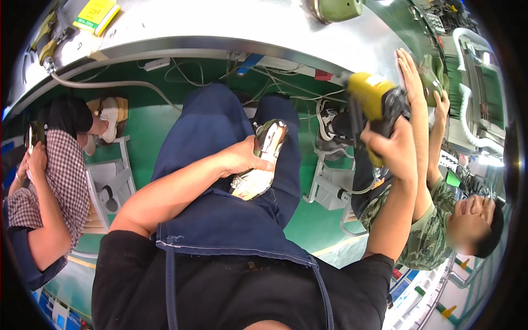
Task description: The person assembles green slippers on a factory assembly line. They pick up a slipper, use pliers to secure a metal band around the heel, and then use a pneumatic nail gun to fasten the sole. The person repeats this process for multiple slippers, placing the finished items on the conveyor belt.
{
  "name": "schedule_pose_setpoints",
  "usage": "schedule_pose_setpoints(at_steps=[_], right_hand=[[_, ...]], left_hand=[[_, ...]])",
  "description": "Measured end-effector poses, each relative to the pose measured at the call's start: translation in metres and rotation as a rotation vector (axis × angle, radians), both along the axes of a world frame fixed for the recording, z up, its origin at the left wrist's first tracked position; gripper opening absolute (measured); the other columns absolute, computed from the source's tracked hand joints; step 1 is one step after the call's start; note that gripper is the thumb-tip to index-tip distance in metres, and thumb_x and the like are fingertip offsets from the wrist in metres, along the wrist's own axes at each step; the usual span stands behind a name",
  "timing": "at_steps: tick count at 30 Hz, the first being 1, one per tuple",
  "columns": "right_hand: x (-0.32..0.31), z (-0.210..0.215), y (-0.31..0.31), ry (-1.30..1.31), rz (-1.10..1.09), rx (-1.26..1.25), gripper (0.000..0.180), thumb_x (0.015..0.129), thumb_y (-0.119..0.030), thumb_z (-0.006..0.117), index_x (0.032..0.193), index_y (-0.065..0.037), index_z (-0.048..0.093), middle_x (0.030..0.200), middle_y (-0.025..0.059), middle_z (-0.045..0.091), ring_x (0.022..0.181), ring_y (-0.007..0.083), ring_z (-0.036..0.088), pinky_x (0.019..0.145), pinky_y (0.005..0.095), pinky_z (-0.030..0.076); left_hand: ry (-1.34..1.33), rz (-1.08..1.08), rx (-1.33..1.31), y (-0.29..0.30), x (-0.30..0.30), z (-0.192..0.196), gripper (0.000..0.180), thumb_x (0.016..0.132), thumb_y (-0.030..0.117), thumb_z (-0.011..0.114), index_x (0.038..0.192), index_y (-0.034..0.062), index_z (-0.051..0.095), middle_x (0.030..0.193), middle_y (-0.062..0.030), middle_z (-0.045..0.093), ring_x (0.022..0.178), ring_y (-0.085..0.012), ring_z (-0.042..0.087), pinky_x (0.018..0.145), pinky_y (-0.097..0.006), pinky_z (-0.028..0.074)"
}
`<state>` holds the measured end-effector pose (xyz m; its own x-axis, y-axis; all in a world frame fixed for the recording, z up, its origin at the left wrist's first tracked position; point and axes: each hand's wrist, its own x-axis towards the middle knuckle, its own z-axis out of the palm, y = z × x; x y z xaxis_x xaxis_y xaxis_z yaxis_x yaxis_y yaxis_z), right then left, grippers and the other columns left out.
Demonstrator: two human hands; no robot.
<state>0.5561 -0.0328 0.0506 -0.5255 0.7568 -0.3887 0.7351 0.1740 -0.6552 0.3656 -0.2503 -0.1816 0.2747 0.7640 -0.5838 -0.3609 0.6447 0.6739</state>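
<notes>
On my lap lies a shoe on a last (258, 165), with a glossy dark green and silver upper end and a cream lower part. My left hand (240, 157) is closed around its side, thumb across it. Raised off to the right, my right hand (393, 146) grips the handle of a yellow and black air nail gun (371, 96). Motion blurs the tool, and its nose points away from the shoe. A thin hose (360, 191) hangs below its handle.
A metal bench (231, 22) curves ahead, bearing a green shoe last (338, 8), a yellow-green box (96, 15) and another yellow tool (47, 41) with a hose. Cables hang underneath. At right a person in camouflage (434, 220) holds a green last; another sits left (49, 192).
</notes>
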Motion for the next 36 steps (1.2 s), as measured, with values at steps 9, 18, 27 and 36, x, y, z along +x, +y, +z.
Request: schedule_pose_setpoints(at_steps=[9, 18, 27, 36], right_hand=[[-0.048, -0.038, 0.116, -0.476, 0.044, 0.924, 0.064, 0.086, -0.041, 0.083, 0.12, 0.007, 0.056, 0.108, 0.0313, 0.071, 0.102, 0.0454, 0.071, 0.085, 0.0521, 0.055], [-0.096, -0.08, 0.155, -0.563, 0.113, 1.392, 0.039, 0.097, -0.036, 0.071, 0.111, 0.0, 0.067, 0.115, 0.0209, 0.067, 0.111, 0.0398, 0.065, 0.085, 0.047, 0.06], [-0.107, -0.101, 0.128, -0.315, 0.189, 1.025, 0.043, 0.098, -0.035, 0.067, 0.125, 0.0, 0.065, 0.124, 0.0207, 0.065, 0.121, 0.0407, 0.06, 0.1, 0.0504, 0.053], [-0.062, -0.067, -0.001, 0.299, 0.111, 0.568, 0.028, 0.095, -0.009, 0.071, 0.12, 0.003, 0.069, 0.111, 0.0191, 0.074, 0.097, 0.0332, 0.074, 0.088, 0.0385, 0.058]], left_hand=[[-0.099, 0.095, 0.002, 0.01, 0.017, -0.011, 0.043, 0.095, 0.029, 0.08, 0.125, 0.0002, 0.067, 0.107, -0.0086, 0.072, 0.096, -0.0174, 0.068, 0.088, -0.035, 0.055], [-0.154, 0.117, -0.095, 0.009, 0.016, -0.017, 0.038, 0.09, 0.023, 0.084, 0.116, -0.0007, 0.069, 0.099, -0.0099, 0.073, 0.086, -0.0195, 0.071, 0.079, -0.037, 0.058], [-0.223, 0.108, -0.148, 0.008, 0.015, -0.009, 0.039, 0.091, 0.022, 0.081, 0.119, 0.0005, 0.064, 0.099, -0.0082, 0.07, 0.087, -0.0175, 0.069, 0.08, -0.036, 0.058], [0.071, 0.25, 0.263, -0.009, 0.012, 0.017, 0.081, 0.076, 0.017, 0.09, 0.142, -0.0002, 0.047, 0.123, -0.0108, 0.063, 0.113, -0.0193, 0.063, 0.1, -0.036, 0.052]])
